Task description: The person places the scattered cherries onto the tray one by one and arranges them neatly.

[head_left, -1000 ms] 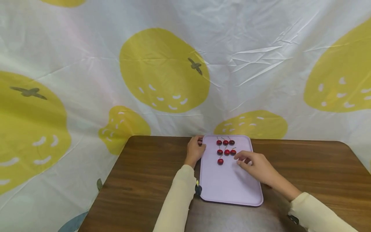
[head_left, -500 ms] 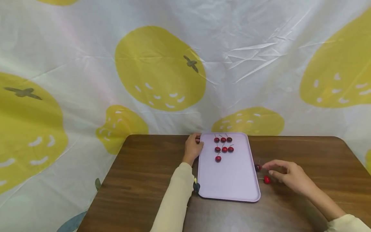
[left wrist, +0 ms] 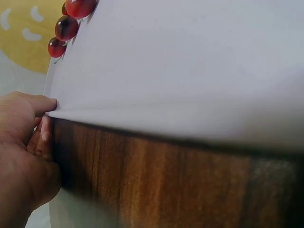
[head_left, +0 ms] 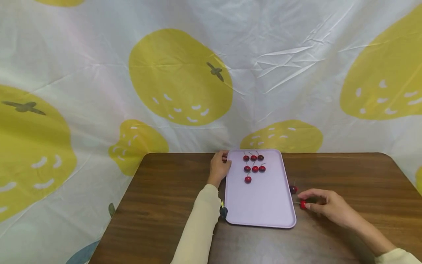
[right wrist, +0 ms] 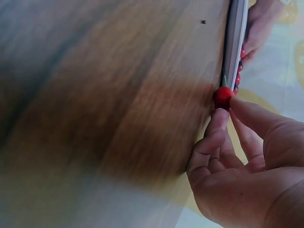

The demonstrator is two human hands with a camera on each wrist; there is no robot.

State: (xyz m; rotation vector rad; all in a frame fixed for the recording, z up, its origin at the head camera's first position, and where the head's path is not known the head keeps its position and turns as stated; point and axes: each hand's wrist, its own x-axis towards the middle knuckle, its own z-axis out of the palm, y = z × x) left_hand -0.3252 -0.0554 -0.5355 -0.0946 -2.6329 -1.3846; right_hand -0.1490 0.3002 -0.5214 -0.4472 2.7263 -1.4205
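Observation:
My left hand (head_left: 219, 169) grips the upper left edge of a pale lilac tray (head_left: 263, 214). In the left wrist view its thumb lies over the rim with the fingers below. Red cherries with stems sit on the tray: a back row of three, a second row of three, and a single cherry (head_left: 248, 179) in front at the left. Beside the tray's right edge, my right hand (head_left: 336, 208) pinches a bright red cherry (right wrist: 223, 97) between thumb and fingertips, low at the table, its stem pointing left. A darker cherry (head_left: 293, 189) lies just behind it.
The brown wood-grain table (head_left: 178, 205) has rounded back corners. Behind it hangs a white curtain (head_left: 257, 91) printed with large yellow fruit. A small dark object (head_left: 224, 212) shows between the left sleeve and the tray's left edge.
My right hand has moved from over the tray to the table at its right, then slightly nearer to me, from beside the darker cherry onto the bright red one. The left hand keeps its hold.

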